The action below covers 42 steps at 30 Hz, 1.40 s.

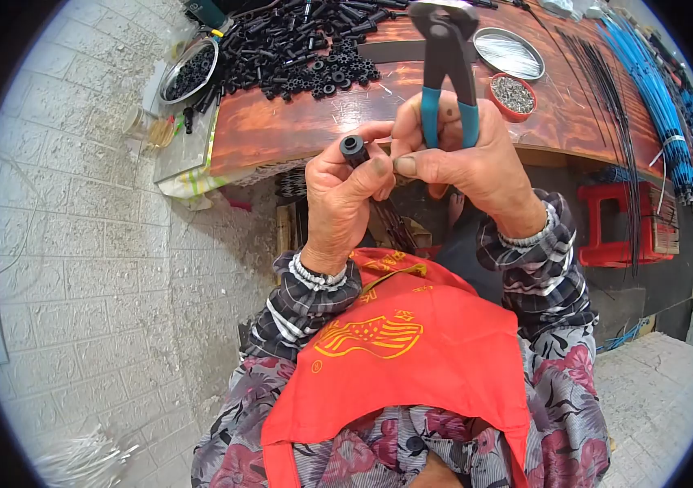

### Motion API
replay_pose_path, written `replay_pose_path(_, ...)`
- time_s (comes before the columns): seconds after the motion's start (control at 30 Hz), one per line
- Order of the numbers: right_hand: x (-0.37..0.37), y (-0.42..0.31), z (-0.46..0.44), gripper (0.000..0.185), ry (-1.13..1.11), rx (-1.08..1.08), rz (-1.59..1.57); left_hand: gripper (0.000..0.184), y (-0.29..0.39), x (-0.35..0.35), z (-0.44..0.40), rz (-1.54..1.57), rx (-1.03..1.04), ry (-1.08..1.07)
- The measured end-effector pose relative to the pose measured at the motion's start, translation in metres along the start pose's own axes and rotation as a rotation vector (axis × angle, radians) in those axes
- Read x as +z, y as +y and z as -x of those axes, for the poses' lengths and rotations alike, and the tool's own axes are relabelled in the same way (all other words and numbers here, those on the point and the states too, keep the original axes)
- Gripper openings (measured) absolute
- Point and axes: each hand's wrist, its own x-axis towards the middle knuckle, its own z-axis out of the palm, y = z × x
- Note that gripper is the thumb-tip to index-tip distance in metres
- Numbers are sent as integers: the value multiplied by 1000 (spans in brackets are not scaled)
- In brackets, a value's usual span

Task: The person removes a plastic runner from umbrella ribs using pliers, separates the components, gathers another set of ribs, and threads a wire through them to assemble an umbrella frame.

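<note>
Between the thumb and fingers of my left hand (342,191) is a black tubular part (354,150), its round hollow end facing up. My right hand (468,159) is wrapped round pliers (449,77) with teal handles and a dark head pointing away from me. The right thumb and forefinger are pinched close beside the left fingertips; anything between them is too small to make out. Both hands are above the near edge of the wooden table (281,134).
Black parts (281,49) are heaped at the back left, beside a round metal dish (192,71). Behind the right hand are a red bowl (513,96) of small metal pieces and an oval tray (509,54). Blue rods (655,98) lie far right, above a red stool (606,224).
</note>
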Motion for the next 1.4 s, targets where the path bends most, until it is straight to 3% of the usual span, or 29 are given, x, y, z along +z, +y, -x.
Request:
replay_pose_path(0.2,-9,-20,-9,22,-130,16,163,49,-2,4,-3,47,-41,-6)
replay_pose_path(0.33,-13,-24,-13,23,-218,12,247,36,0,9,-3,-2,-64,-55)
replay_pose_path(0.47,-13,-21,-12,22,-240,-15,264,56,-3,10,-3,1,-75,-36)
replay_pose_path(0.6,-6,-19,-2,19,-122,3,244,58,-6,8,-5,31,-85,-17)
replay_pose_path(0.7,4,-10,5,15,137,-99,106,63,-8,6,-6,17,-21,-69)
replay_pose_path(0.87,14,1,6,14,226,-135,7,74,-16,7,-6,98,7,-90)
replay_pose_path(0.97,19,15,2,14,232,-174,-27,84,-16,14,-6,128,-18,11)
replay_pose_path(1.13,21,17,6,16,235,-221,-84,73,-12,10,-4,153,18,14)
replay_pose_path(1.23,16,10,10,18,214,-170,-46,62,-6,8,-4,-22,30,43)
replay_pose_path(1.4,8,10,9,21,138,-138,10,56,-2,8,-5,48,-20,53)
